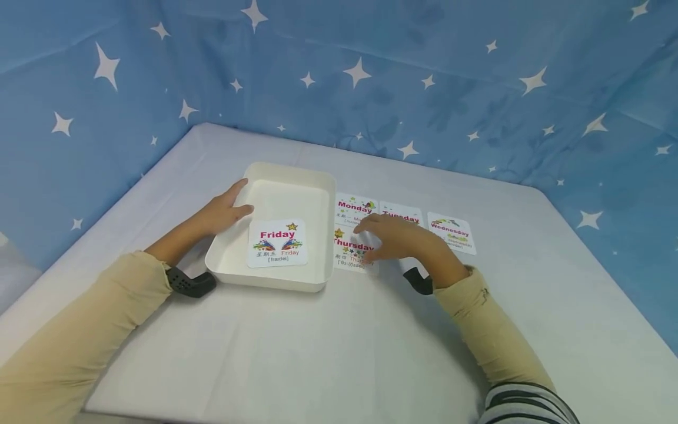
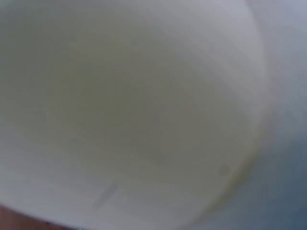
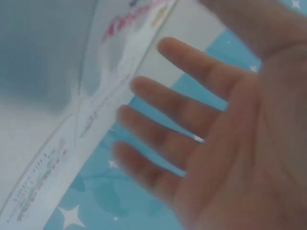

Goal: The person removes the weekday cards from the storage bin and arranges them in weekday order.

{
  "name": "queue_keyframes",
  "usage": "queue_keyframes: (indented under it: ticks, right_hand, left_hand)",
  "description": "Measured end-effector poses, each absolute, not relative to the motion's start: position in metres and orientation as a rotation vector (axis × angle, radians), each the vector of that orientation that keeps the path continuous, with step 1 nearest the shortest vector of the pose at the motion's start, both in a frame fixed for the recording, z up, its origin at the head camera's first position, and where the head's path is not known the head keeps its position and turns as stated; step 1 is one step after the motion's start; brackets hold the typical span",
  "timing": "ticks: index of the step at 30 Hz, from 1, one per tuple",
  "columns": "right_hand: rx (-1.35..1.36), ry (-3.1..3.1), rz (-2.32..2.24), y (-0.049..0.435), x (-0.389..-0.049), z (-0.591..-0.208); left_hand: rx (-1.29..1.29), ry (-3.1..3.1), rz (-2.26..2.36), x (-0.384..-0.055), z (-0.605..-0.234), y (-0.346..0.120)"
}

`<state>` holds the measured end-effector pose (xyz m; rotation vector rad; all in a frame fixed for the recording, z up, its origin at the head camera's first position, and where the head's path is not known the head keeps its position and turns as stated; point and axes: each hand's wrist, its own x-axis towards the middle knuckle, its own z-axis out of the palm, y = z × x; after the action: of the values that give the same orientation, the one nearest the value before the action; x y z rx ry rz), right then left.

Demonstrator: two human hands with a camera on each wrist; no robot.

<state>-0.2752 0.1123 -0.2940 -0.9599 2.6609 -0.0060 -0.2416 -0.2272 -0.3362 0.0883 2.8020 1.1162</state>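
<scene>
Beige sleeves [image 1: 79,330] reach in nearest to us, with black wrist pieces [image 1: 190,282] beyond their cuffs and striped cloth [image 1: 529,406] around the lower right arm. They lean over a desk [image 1: 296,347] dressed in white cloth.

Farther in, we see the left hand [image 1: 219,215] spanning the left rim of a white tray [image 1: 270,281], thumb over the inside; we cannot tell whether it grips the wall or merely rests there. The right hand [image 1: 399,238] holds nothing, its fingers spread over the Thursday card [image 1: 349,250], just beside the tray's right wall.

The Friday card [image 1: 278,243] lies face up inside the tray, towards its near end. Beyond Thursday, we find the Monday card [image 1: 356,206], the Tuesday card [image 1: 401,212], partly hidden by the right hand, and the Wednesday card [image 1: 451,231] farther right.

We judge the cards light, thin and fairly stiff, perhaps slick; lying flat, they would need a fingertip under a free corner, then a gentle pinch by the edges. The tray looks light and rigid, best held by opposite walls.

Behind everything hangs a blue curtain [image 1: 318,35] with white stars.
</scene>
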Motion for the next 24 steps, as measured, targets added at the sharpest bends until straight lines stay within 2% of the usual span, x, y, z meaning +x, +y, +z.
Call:
queue_keyframes:
  ticks: [5, 10, 16, 24]
  right_hand:
    - [-1.088, 2.759, -0.175, 0.096, -0.279, -0.28]
    - [-1.213, 2.743, -0.243, 0.053, -0.282, -0.278]
    - [-1.213, 2.595, -0.173, 0.008, -0.278, -0.292]
    - [-1.171, 2.471, 0.037, -0.015, -0.276, -0.305]
  left_hand:
    - [0.078, 2.808, 1.121, -0.242, -0.335, -0.231]
    - [0.071, 2.808, 1.143, -0.243, -0.34, -0.228]
    - [0.069, 2.793, 1.155, -0.245, -0.347, -0.225]
    - [0.074, 2.829, 1.149, -0.246, -0.342, -0.232]
